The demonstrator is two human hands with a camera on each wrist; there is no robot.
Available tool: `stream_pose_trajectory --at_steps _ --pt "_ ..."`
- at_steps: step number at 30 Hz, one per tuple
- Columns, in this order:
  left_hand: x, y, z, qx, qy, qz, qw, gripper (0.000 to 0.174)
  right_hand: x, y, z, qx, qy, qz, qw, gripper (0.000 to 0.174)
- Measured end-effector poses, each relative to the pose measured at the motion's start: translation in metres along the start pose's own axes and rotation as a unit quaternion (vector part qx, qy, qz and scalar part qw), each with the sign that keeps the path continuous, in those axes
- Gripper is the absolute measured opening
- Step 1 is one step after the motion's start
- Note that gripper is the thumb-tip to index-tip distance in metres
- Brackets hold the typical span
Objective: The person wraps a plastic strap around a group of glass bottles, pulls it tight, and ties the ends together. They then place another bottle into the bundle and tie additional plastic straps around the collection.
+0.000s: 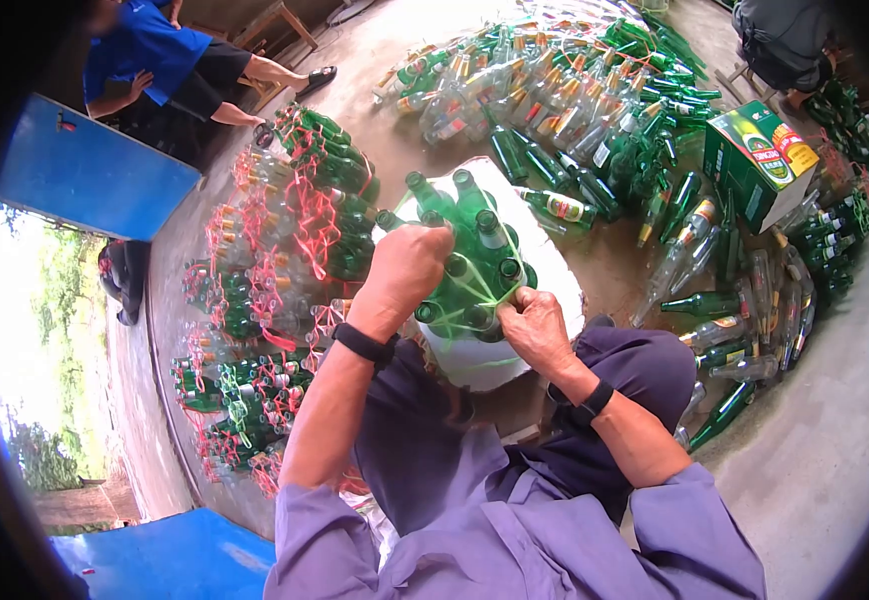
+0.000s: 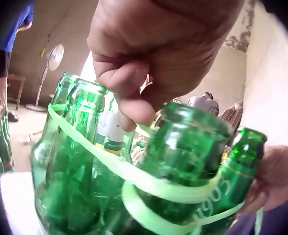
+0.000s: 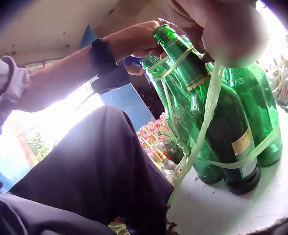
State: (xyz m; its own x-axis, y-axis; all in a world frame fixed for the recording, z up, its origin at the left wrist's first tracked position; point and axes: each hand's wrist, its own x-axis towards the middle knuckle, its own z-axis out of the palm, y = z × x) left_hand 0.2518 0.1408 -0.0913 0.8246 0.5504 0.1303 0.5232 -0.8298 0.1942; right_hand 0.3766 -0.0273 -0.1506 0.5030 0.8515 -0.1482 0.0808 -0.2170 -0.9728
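Note:
A bundle of green glass bottles (image 1: 464, 196) stands upright on a white block (image 1: 473, 362) between the person's knees. Light green plastic twine (image 2: 118, 164) circles the bottle necks, and another loop (image 3: 262, 150) runs round the bodies. Above the near-left necks, the left hand (image 1: 407, 272) is curled, its fingertips pinching the twine among the bottle tops. At the near-right side, the right hand (image 1: 540, 328) pinches the twine between thumb and fingers. From that grip, a length of twine (image 3: 212, 97) hangs down beside a dark green bottle (image 3: 221, 117).
Bundles tied with red twine (image 1: 317, 215) stand to the left. A large heap of loose bottles (image 1: 545, 95) lies ahead, with more loose bottles (image 1: 750, 315) on the right. A green beer carton (image 1: 745, 165) stands among them. Someone in a blue shirt (image 1: 150, 50) sits at the far left.

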Motion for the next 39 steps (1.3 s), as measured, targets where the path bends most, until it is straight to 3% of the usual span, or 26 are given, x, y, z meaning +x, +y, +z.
stream_pose_trajectory --at_steps 4,6,7,9,10,13,16,22,27,31,39 --pt "-0.005 0.002 -0.009 0.003 -0.027 -0.015 1.0 0.016 -0.005 0.003 -0.011 -0.037 -0.03 0.011 0.999 0.031" --pt "-0.01 -0.002 -0.01 -0.128 -0.002 -0.041 0.991 0.023 -0.011 0.0 -0.017 -0.004 -0.054 -0.03 0.998 0.036" --pt "-0.014 0.004 -0.009 -0.128 -0.001 -0.04 0.991 0.023 -0.012 0.003 -0.016 -0.005 -0.053 -0.031 0.998 0.036" --pt "-0.029 0.026 -0.01 -0.169 0.117 -0.043 0.978 0.034 -0.012 0.008 -0.015 -0.014 -0.055 -0.061 0.997 0.037" --pt "-0.038 0.033 -0.018 -0.199 0.053 -0.033 0.978 0.051 -0.013 0.006 -0.015 -0.013 -0.054 -0.062 0.997 0.037" --pt "-0.053 0.056 -0.015 -0.127 0.003 0.037 0.991 0.075 -0.015 0.005 -0.014 0.008 -0.059 -0.037 0.998 0.038" --pt "-0.061 0.067 -0.006 -0.075 0.026 0.061 0.995 0.075 -0.015 0.01 -0.013 -0.013 -0.064 -0.063 0.996 0.039" --pt "-0.065 0.068 0.015 -0.019 0.045 0.019 0.999 0.064 -0.018 0.006 -0.017 -0.026 -0.062 -0.083 0.994 0.036" --pt "-0.065 0.068 0.016 -0.019 0.062 -0.011 0.998 0.058 -0.021 0.024 -0.02 -0.148 -0.045 -0.228 0.961 0.033" --pt "-0.065 0.069 0.015 -0.011 0.059 -0.014 0.998 0.057 -0.024 0.023 -0.023 -0.137 -0.045 -0.182 0.973 0.033" --pt "-0.067 0.071 0.016 -0.025 0.077 -0.03 0.996 0.049 -0.032 0.009 -0.032 -0.193 -0.063 -0.259 0.944 0.033"
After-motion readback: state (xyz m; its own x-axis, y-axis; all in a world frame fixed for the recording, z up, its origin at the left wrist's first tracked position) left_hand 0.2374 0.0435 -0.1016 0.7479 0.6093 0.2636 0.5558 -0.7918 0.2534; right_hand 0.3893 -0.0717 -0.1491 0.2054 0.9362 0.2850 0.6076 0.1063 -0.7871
